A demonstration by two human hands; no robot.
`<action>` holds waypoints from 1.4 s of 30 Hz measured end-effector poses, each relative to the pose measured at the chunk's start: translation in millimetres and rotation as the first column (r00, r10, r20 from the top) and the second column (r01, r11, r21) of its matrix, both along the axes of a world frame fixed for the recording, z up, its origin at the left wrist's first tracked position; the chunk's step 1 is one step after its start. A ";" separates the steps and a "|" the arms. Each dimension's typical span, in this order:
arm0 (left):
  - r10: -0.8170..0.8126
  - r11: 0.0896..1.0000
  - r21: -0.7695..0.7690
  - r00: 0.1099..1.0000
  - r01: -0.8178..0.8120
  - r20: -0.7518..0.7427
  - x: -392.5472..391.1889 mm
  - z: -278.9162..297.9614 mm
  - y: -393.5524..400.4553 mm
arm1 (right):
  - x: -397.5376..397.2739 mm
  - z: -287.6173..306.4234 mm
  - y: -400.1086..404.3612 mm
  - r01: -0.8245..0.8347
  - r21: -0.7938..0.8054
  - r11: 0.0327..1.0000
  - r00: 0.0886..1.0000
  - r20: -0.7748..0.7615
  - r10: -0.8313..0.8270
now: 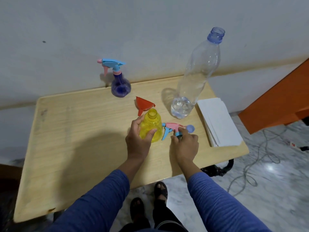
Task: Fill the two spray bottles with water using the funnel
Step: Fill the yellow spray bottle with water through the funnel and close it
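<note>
A yellow spray bottle (pixel 151 126) stands open-necked on the wooden table (pixel 75 131), and my left hand (pixel 138 139) grips its body. Its pink and blue spray head (pixel 170 128) is off the bottle, just to the right, with my right hand (pixel 185 144) holding it by the collar. A red funnel (pixel 143 105) lies on its side right behind the yellow bottle. The purple spray bottle (pixel 120 84) stands capped at the table's far edge. A tall clear water bottle (pixel 192 77) stands uncapped at the right with a little water in the bottom.
A blue bottle cap (pixel 190 128) lies beside the spray head. A stack of white paper (pixel 219 123) sits at the table's right edge. An orange cabinet (pixel 280 101) and loose cables (pixel 260 158) are on the floor to the right. A wall rises behind the table.
</note>
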State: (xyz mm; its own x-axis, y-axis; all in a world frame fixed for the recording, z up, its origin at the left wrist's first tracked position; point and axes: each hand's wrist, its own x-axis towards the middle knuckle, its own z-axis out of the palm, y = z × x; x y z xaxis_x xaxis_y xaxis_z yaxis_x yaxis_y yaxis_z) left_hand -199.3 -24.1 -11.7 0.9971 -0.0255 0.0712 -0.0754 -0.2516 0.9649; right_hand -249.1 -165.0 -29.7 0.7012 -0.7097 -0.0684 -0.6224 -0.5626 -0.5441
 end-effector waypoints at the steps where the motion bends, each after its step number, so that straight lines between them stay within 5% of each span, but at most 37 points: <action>1: -0.008 1.000 0.003 1.000 0.008 0.004 -0.1 0.1 0.0 | 0.4 0.3 -0.7 -0.002 0.004 1.000 1.000 0.000 0.002; 6: -0.009 1.000 0.016 1.000 0.009 0.002 0.0 -0.1 0.0 | 3.2 3.3 -3.2 -0.017 -0.044 0.999 0.995 0.096 0.021; 12: 0.009 0.999 0.051 1.000 -0.009 0.005 -1.3 3.0 0.1 | 45.5 30.7 -6.3 -0.285 0.306 0.908 0.897 0.419 0.140; 17: 0.024 0.995 0.091 0.998 -0.030 0.066 -2.4 3.6 -0.9 | 97.3 43.7 -9.3 -0.458 0.333 0.824 0.854 0.423 0.303; 23: 0.043 0.999 0.007 0.999 -0.043 0.010 -4.2 2.2 -0.7 | 137.6 28.8 -5.6 -0.511 0.547 0.664 0.855 0.405 0.324; 32: 0.037 0.997 -0.061 0.999 -0.038 -0.022 -5.0 -0.5 -2.0 | 148.2 24.6 -8.7 -0.481 0.533 0.696 0.866 0.414 0.280; 42: 0.011 0.999 0.050 1.000 -0.010 -0.024 -5.3 11.8 -0.7 | 101.4 119.6 -16.0 -0.662 0.155 0.733 0.619 0.664 0.418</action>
